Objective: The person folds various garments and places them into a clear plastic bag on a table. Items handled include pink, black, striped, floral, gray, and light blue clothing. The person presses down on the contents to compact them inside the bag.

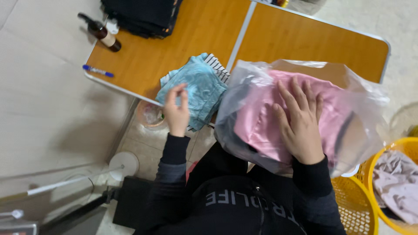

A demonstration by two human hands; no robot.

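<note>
Hands: right (300, 126) flat, hiding pink garment (261, 122).

Brown pump bottle (103, 33) and blue pen (98, 71) sit at 10 o'clock, dark folded clothes (143, 15) at 11, yellow baskets (379, 188) at 4.
</note>
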